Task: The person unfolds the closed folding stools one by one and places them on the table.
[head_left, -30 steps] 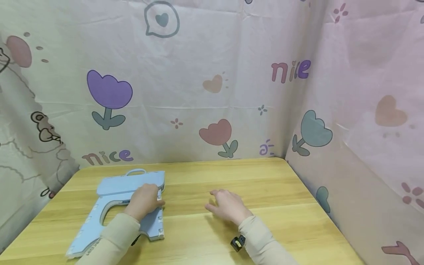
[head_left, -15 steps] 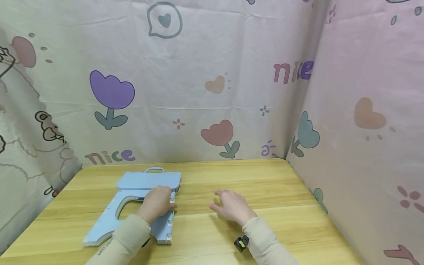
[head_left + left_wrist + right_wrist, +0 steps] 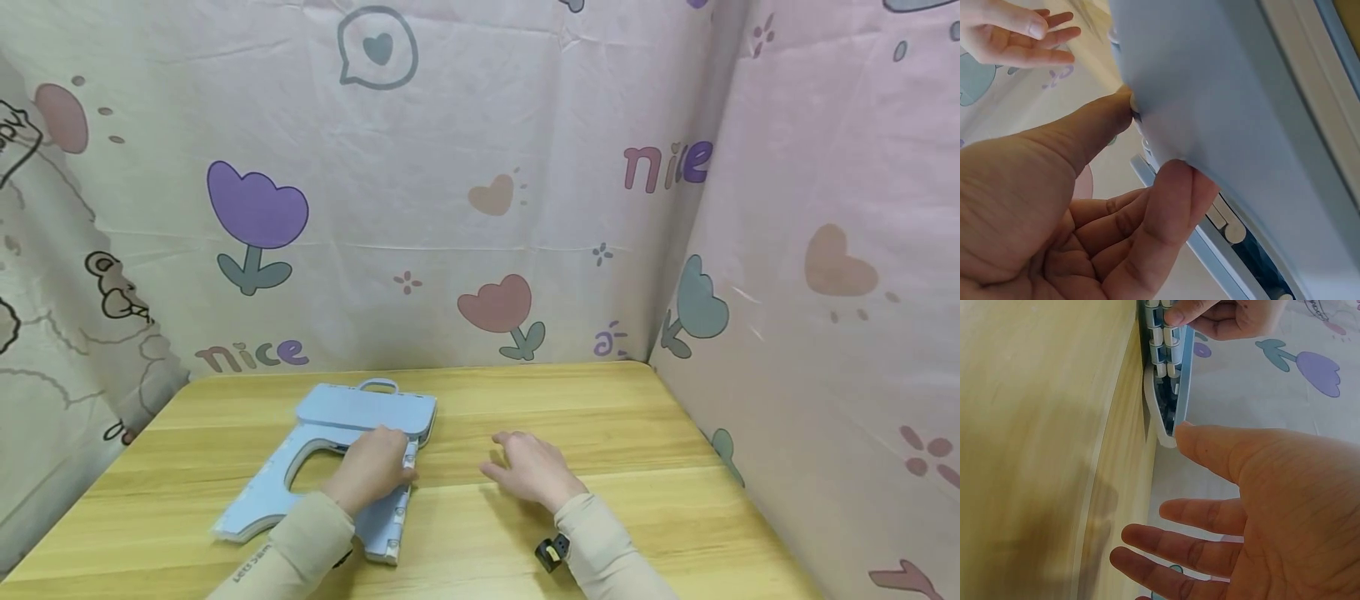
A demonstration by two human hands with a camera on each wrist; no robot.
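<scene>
A light blue folding stool (image 3: pixel 363 410), folded flat, lies tilted across the left half of the table, its small carry loop toward the back. My left hand (image 3: pixel 372 468) grips its right-hand leg panel. In the left wrist view, the thumb presses the hinged edge of the panel (image 3: pixel 1204 100) while the fingers curl at the cut-out's rim. To the right of the stool, my right hand (image 3: pixel 534 468) hovers over the table with fingers spread and holds nothing. The right wrist view shows the stool's row of hinges (image 3: pixel 1166 340) beyond the right thumb.
The wood-patterned table (image 3: pixel 600 417) ends at a printed curtain (image 3: pixel 420 317) behind it. Another stretch of curtain (image 3: pixel 810 358) stands along the right side. A black camera mount (image 3: pixel 551 552) sits under the right wrist.
The left hand and the folding stool have moved to the right across the table, and the stool has turned a little. The right hand has stayed almost in place.
</scene>
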